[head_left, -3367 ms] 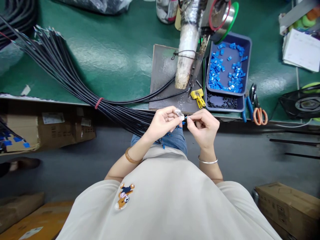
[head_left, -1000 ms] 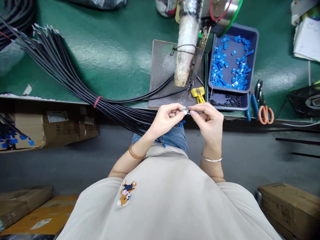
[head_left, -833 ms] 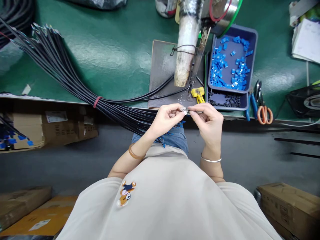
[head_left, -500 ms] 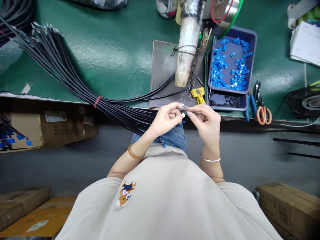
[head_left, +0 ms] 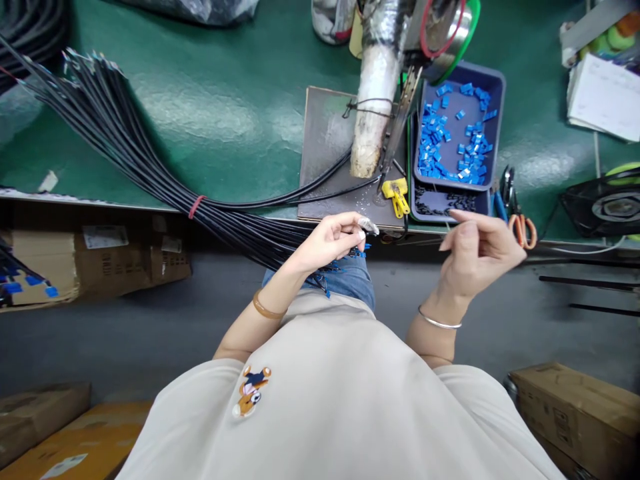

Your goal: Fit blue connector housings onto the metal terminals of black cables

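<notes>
My left hand [head_left: 334, 241] is closed in a pinch at the front edge of the bench, with pale wrapping on its index fingertip. What it pinches is too small to make out; a dark bit shows by the fingertips. Just under that hand lie the blue-tipped ends of a thick bundle of black cables [head_left: 165, 180], tied with a red band [head_left: 196, 207]. My right hand [head_left: 483, 253] is off to the right, fingers loosely bent and apart, with nothing visible in them. It is nearest the lower bin [head_left: 419, 212] of small black parts and the orange-handled scissors [head_left: 523, 230].
A blue-grey bin [head_left: 500, 107] holds many small blue connectors. A wrapped white tube [head_left: 369, 127] hangs over a dark plate [head_left: 320, 127], beside a yellow tool [head_left: 397, 195]. Solder-like wire sits on a green-rimmed spool [head_left: 463, 40]. A fan [head_left: 620, 205] and papers [head_left: 603, 97] are at right.
My right hand has left my left hand and swung right, past the bins, with its fingers loosened. My left hand stays nearly in place, still pinching. The view has shifted slightly.
</notes>
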A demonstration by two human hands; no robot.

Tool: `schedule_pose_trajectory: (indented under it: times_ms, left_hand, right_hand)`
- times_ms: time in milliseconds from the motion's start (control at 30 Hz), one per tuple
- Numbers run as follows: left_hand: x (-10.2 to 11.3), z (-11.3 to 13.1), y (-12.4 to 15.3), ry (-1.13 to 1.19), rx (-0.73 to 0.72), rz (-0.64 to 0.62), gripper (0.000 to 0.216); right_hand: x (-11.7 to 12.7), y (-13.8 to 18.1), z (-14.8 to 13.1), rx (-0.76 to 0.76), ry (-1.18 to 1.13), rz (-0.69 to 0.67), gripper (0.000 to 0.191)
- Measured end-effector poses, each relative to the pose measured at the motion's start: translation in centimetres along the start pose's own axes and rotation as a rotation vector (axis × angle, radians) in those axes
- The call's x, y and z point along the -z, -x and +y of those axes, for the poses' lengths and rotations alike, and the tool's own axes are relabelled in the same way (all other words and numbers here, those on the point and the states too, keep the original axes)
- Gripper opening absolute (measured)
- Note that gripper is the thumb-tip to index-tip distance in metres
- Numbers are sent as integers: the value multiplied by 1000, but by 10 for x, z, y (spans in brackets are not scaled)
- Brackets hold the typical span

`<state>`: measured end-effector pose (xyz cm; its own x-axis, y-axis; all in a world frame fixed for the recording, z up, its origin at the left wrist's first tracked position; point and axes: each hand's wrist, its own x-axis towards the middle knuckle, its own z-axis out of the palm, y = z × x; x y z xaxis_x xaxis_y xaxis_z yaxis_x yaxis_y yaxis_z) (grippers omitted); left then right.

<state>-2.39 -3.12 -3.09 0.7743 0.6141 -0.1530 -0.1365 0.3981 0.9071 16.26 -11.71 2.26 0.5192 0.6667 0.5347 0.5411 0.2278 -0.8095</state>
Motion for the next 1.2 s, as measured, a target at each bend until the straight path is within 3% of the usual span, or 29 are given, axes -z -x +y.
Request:
schedule_pose_trajectory:
  times_ms: [67,133,200,367,500,567,700,767,1000,1200]
  left_hand:
    - [0,-3,0,-37,1,-22,22]
    - [0,-5,1,-138,-11,-50,18]
    - [-2,-5,2,-280,-31,-73,16]
    - [-6,8,6,-648,-139,-215,16]
    - [-7,19,11,-670,-185,-438,15]
    - [-7,18,12,-505,-113,-372,15]
    - [-4,4,8,-80,-18,39,28]
    - [-2,-2,5,49,-42,153,35]
    - [1,-1,0,208,-44,172,33]
    - [1,-1,0,209,-15,146,34]
  right_hand:
    - [15,-9,1,5,91,-35,16]
    - [30,-23,6,-98,230,-174,17]
    - [42,-40,17,-216,435,-339,5]
    - [39,-87,57,-112,978,-205,5]
    - [16,-114,85,-188,1108,-243,16]
    - [7,-121,92,-219,1115,-277,21]
    - [2,-128,94,-235,1115,-359,24]
    - [1,-131,92,-214,1132,-416,22]
    - [-5,-130,86,-70,1170,-534,17]
    - [-3,-124,90,2,1066,-526,9]
